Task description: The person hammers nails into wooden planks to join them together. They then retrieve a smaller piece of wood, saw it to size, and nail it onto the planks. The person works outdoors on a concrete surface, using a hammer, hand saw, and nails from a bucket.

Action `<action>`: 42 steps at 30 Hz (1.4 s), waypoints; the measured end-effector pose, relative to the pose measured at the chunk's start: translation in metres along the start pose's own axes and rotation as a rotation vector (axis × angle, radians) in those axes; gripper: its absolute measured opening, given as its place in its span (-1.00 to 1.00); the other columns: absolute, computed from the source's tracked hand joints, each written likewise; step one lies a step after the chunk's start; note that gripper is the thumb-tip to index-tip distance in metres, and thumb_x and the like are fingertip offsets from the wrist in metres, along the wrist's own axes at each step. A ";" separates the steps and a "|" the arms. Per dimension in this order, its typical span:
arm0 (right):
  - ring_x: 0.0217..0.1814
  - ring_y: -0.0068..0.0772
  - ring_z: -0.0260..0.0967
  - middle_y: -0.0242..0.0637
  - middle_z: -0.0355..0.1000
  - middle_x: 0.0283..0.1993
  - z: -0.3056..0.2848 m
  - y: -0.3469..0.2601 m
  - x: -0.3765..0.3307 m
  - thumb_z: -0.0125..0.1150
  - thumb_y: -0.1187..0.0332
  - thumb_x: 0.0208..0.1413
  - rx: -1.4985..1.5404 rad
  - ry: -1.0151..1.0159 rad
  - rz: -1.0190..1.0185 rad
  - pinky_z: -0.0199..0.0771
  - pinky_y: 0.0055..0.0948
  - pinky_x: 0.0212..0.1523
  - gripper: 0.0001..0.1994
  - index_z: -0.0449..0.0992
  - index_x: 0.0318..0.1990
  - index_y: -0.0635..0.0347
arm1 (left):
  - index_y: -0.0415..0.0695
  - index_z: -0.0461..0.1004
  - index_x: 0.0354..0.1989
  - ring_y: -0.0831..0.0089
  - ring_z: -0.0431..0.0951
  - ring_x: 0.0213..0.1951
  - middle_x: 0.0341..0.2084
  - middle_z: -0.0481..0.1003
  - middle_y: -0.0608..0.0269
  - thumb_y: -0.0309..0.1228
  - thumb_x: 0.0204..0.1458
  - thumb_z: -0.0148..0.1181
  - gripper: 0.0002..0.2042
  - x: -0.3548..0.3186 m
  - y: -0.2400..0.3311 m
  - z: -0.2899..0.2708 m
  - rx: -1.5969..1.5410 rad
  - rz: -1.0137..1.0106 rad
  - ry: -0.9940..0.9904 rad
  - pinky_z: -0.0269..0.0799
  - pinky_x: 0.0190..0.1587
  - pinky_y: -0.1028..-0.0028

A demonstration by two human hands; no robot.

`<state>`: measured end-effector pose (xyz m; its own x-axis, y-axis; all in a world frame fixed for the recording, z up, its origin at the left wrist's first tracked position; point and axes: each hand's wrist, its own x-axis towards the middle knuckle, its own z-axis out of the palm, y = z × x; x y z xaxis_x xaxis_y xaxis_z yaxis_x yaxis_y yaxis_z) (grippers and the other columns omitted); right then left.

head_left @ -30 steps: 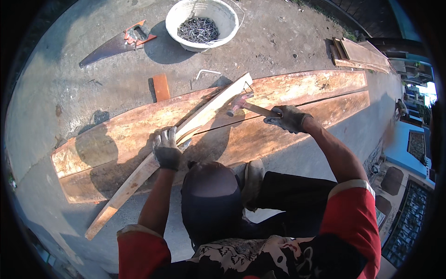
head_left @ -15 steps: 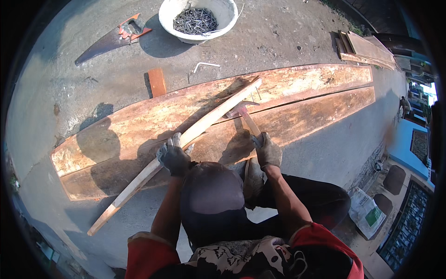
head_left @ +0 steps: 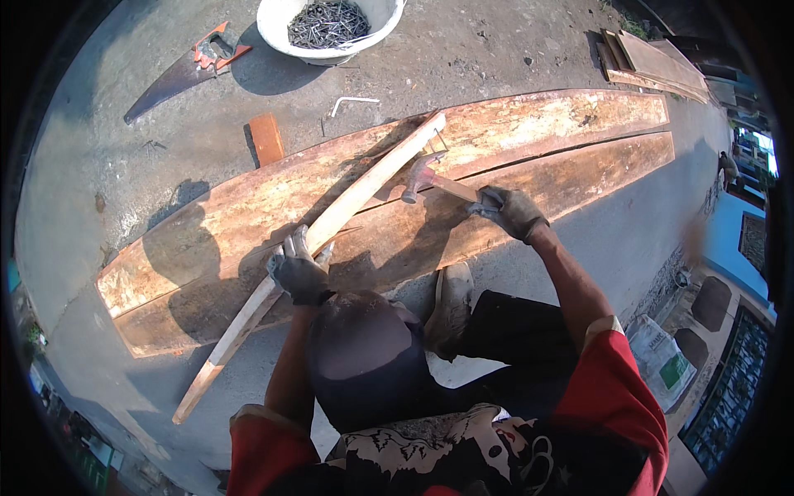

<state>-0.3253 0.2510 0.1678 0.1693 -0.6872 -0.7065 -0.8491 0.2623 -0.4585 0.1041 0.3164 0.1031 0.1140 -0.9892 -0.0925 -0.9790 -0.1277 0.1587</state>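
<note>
A: In the head view, where do we find the long, pale, squared wooden batten?

B: It slants across the two wide, weathered brown planks, one end near their far edge, the other jutting past their near edge toward the left, over the grey concrete ground. We can't tell whether it rests on them or is lifted.

A: And how do we hold it?

B: Our grey-gloved left hand has its fingers wrapped around it, roughly mid-length, above the nearer plank; we'd say a hold there balances the wood and stops it swinging.

A: Our grey-gloved right hand?

B: Fingers clenched on the wooden handle of a reddish-headed hammer. Gripping low probably keeps our knuckles clear while the head sits beside the batten; we can't see whether they touch.

A: Beyond the planks' far edge?

B: A round white bucket of dark nails, an orange-handled saw, a reddish-brown rectangular block and a white L-shaped rod, presumably there to leave us elbow room.
</note>
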 end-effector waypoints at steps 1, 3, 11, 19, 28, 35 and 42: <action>-0.17 0.17 0.59 0.03 0.59 -0.25 0.032 -0.026 -0.001 0.16 -0.16 0.28 0.000 0.127 0.126 0.54 -0.01 -0.15 -0.55 0.56 0.00 0.00 | 0.07 0.56 0.13 0.13 0.53 -0.06 -0.12 0.56 0.22 0.05 -0.15 0.49 -0.36 -0.003 -0.008 0.002 0.014 -0.023 0.010 0.36 0.04 0.03; -0.16 0.14 0.62 0.08 0.59 -0.27 0.112 -0.095 0.002 0.13 -0.15 0.30 -0.019 0.378 0.332 0.56 0.00 -0.13 -0.54 0.55 0.07 -0.01 | 0.07 0.55 0.13 0.11 0.53 -0.06 -0.11 0.56 0.20 0.06 -0.15 0.48 -0.36 -0.004 -0.019 0.010 0.047 -0.110 0.066 0.36 0.04 0.03; -0.46 -0.30 0.35 -0.17 0.42 -0.50 0.088 -0.048 0.023 0.35 -0.06 0.21 0.350 0.243 0.108 0.39 -0.24 -0.34 -0.56 0.53 -0.22 0.20 | -0.01 0.51 0.20 0.07 0.53 0.00 -0.04 0.57 0.11 0.12 -0.07 0.38 -0.32 0.009 -0.029 0.017 0.184 0.071 0.136 0.36 0.01 0.01; -0.66 -0.66 0.18 -0.53 0.26 -0.62 0.004 -0.042 0.001 0.41 -0.04 0.18 0.360 -0.209 -0.038 0.18 -0.47 -0.65 -0.60 0.50 -0.35 0.13 | 0.03 0.53 0.14 0.10 0.54 -0.04 -0.13 0.53 0.19 0.10 -0.13 0.43 -0.34 0.014 -0.019 0.004 0.098 -0.023 0.051 0.37 -0.03 0.05; -0.81 -0.67 0.21 -0.48 0.30 -0.72 0.017 -0.026 -0.006 0.10 0.09 0.42 1.175 -0.526 0.034 0.22 -0.63 -0.81 -0.62 0.55 -0.15 0.31 | 0.03 0.55 0.12 0.12 0.54 -0.04 -0.14 0.54 0.21 0.11 -0.14 0.43 -0.35 0.011 -0.013 0.001 0.118 -0.044 0.067 0.37 -0.02 0.07; -0.55 -0.48 0.42 -0.31 0.54 -0.47 0.005 -0.012 0.024 0.30 -0.05 0.26 0.430 -0.026 -0.032 0.41 -0.39 -0.50 -0.60 0.58 -0.12 0.15 | 0.00 0.56 0.11 0.12 0.56 -0.07 -0.18 0.55 0.20 0.10 -0.11 0.41 -0.37 0.013 -0.018 0.003 0.110 -0.010 0.096 0.39 -0.07 0.08; -0.38 -0.03 0.47 -0.08 0.58 -0.37 -0.022 -0.028 0.055 0.35 -0.26 0.08 -0.197 0.098 -0.101 0.51 -0.20 -0.22 -0.41 0.63 -0.05 0.11 | -0.01 0.52 0.14 0.06 0.56 -0.08 -0.15 0.55 0.16 0.10 -0.14 0.45 -0.32 0.016 -0.015 -0.001 0.129 0.049 0.146 0.39 -0.07 0.03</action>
<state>-0.3034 0.1909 0.1531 0.2175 -0.7683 -0.6021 -0.9130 0.0579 -0.4037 0.1210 0.3025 0.0998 0.0799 -0.9951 0.0576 -0.9964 -0.0782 0.0317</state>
